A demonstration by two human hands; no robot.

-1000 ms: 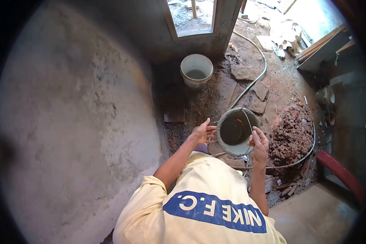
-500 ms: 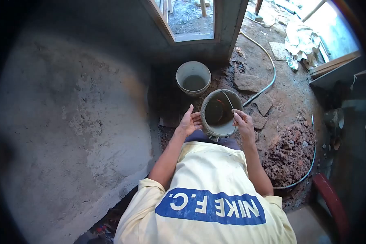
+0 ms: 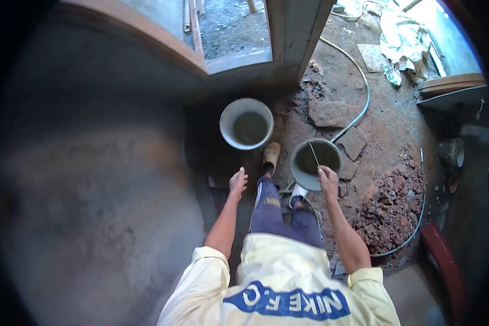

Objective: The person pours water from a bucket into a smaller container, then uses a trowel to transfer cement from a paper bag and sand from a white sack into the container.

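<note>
My right hand (image 3: 328, 181) is closed round the thin wire handle (image 3: 313, 154) of a grey bucket (image 3: 301, 179), gripping it near the bucket's right rim. The bucket stands by my right foot, and its inside is dark. My left hand (image 3: 238, 182) hangs in the air with nothing in it, its fingers loosely bent and apart. Beyond it, a second, whitish bucket (image 3: 227, 135) holds murky greyish liquid or mix. My left foot (image 3: 271, 155) is between the two buckets.
A plastered wall (image 3: 108, 217) runs along the left, with a window frame (image 3: 239, 62) ahead. A hose (image 3: 365, 87) snakes over the rough ground. To the right are a heap of reddish soil (image 3: 386, 212), a dark red curved piece (image 3: 443, 261) and pale sheeting (image 3: 402, 41).
The handled bucket has gone from close in front of my body to lower and farther right. My left hand has come away from its side; my right hand keeps the handle.
</note>
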